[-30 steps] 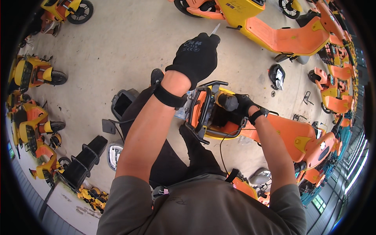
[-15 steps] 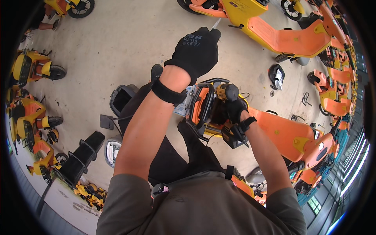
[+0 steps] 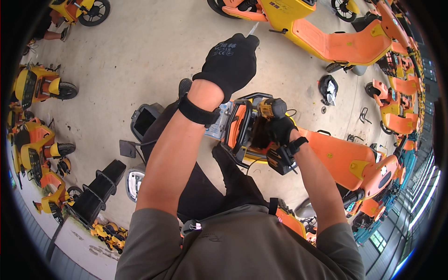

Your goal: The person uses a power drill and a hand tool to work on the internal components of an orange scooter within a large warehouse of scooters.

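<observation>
My left hand [image 3: 229, 65], in a black glove, is stretched out ahead over the floor. Its fingers are closed on a thin pale strip [image 3: 253, 29] that sticks out past the fingertips; its kind is not clear. My right hand [image 3: 282, 130], also gloved, is wrapped around the handle of a yellow and black cordless drill [image 3: 270, 108]. The drill is held over the rear of an orange and yellow scooter [image 3: 330, 156], beside its black rear rack [image 3: 239, 125]. The drill's tip is hidden. A blue and white plate [image 3: 218, 125] shows at the scooter's tail, partly behind my left wrist.
Another orange and yellow scooter [image 3: 340, 45] stands ahead on the right. More scooters line the left [image 3: 44, 86] and right sides. A black bag-like bundle [image 3: 328, 90] lies on the floor. A black open box [image 3: 145, 120] and a tall black ribbed stand [image 3: 99, 190] are at left.
Both hands keep their grips. The whole view has shifted slightly, and my left hand with the pale strip sits a little further left in it.
</observation>
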`<control>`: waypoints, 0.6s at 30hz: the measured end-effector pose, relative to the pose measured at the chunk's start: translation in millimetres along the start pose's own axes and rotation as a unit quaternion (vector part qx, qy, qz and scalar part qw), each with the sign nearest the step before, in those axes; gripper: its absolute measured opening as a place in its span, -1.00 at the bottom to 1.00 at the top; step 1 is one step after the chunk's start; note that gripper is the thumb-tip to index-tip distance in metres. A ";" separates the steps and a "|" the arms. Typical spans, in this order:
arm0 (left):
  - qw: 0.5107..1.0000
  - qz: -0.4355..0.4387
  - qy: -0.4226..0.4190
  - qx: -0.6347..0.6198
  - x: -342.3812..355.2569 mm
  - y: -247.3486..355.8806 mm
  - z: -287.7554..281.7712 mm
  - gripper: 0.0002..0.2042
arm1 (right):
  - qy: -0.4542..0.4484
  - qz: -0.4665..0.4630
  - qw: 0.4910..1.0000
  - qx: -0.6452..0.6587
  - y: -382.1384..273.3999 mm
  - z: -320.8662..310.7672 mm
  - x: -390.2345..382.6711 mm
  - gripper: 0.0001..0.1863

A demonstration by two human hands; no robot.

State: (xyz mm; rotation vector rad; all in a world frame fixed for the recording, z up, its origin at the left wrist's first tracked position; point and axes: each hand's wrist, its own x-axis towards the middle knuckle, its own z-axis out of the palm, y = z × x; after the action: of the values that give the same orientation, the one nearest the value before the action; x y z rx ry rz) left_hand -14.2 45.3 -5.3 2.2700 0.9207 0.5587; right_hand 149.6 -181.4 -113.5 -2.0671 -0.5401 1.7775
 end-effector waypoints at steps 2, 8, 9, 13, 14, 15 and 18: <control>1.000 0.001 -0.003 0.001 0.8 0.4 0.9 -0.81 | 0.015 0.007 0.999 0.048 7.6 -0.6 4.0 -0.77; 1.000 0.002 -0.014 0.000 5.2 4.3 6.2 -0.81 | 0.029 0.037 0.998 0.034 14.5 -9.5 7.5 -0.76; 1.000 0.000 -0.021 -0.003 6.0 5.2 7.7 -0.81 | 0.025 0.034 0.999 0.020 13.0 -9.9 6.6 -0.76; 1.000 0.006 -0.012 0.002 7.1 5.2 11.5 -0.81 | 0.013 0.063 0.996 0.058 -12.5 -2.8 -15.7 -0.72; 1.000 0.008 -0.009 0.001 7.8 6.0 12.7 -0.81 | 0.022 0.058 0.998 0.021 -17.8 -1.3 -19.8 -0.69; 1.000 0.010 -0.006 0.000 8.0 6.8 13.9 -0.81 | 0.032 0.053 0.998 -0.015 -19.5 -0.1 -21.7 -0.67; 1.000 0.009 -0.024 0.003 9.1 9.7 16.8 -0.81 | 0.055 -0.037 0.996 -0.057 -14.7 2.2 -19.4 -0.63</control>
State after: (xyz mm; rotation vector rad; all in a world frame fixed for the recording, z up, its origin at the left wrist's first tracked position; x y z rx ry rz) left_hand 6.1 40.0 -9.4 2.2882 0.8811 0.5087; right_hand 144.1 -178.5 -89.9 -2.1759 -0.6909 1.6154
